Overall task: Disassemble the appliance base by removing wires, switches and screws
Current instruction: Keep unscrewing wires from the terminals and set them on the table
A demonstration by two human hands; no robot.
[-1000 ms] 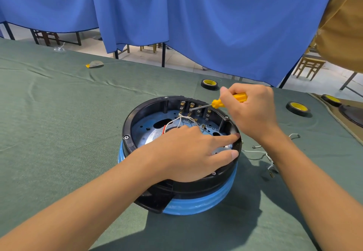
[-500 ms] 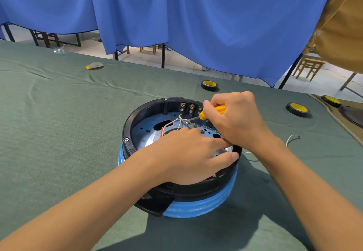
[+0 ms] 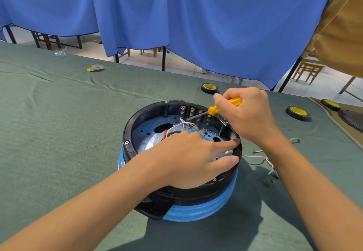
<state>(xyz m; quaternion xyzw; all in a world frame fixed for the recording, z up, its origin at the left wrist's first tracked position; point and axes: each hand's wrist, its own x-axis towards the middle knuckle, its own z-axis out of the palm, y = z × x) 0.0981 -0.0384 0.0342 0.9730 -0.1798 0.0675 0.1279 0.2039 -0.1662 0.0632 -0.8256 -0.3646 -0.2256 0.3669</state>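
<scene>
Cloth [image 3: 59, 123], green and creased, covers the surface [image 3: 39, 182]. The base [image 3: 129, 148] stands on it near the middle: a round black shell with a blue band round its lower part and a bluish metal plate inside. The left hand [image 3: 188, 160] lies palm down over the near side of the base. Its index finger stretches to the inner wall at the right, its thumb lies straight on the rim just below, and its other fingers are hidden under the hand. The right hand [image 3: 249, 117] grips a screwdriver [image 3: 214, 110] by the yellow handle, fingers curled round it, above the far right of the rim. The shaft slants down and left into the base, and its tip is close to a row of terminals [image 3: 191, 111] on the far inner wall and to a knot of white wires [image 3: 182, 125]. Whether the tip touches either cannot be told. A red wire [image 3: 164, 133] shows beside the left knuckles. Loose wires [image 3: 255, 157] lie on the cloth right of the base, partly behind the right forearm. One tape roll [image 3: 209, 88] lies just beyond the base, and two more [image 3: 297, 112] [image 3: 331, 104] lie well off to the right. A blue curtain [image 3: 176, 24] hangs past the far edge.
</scene>
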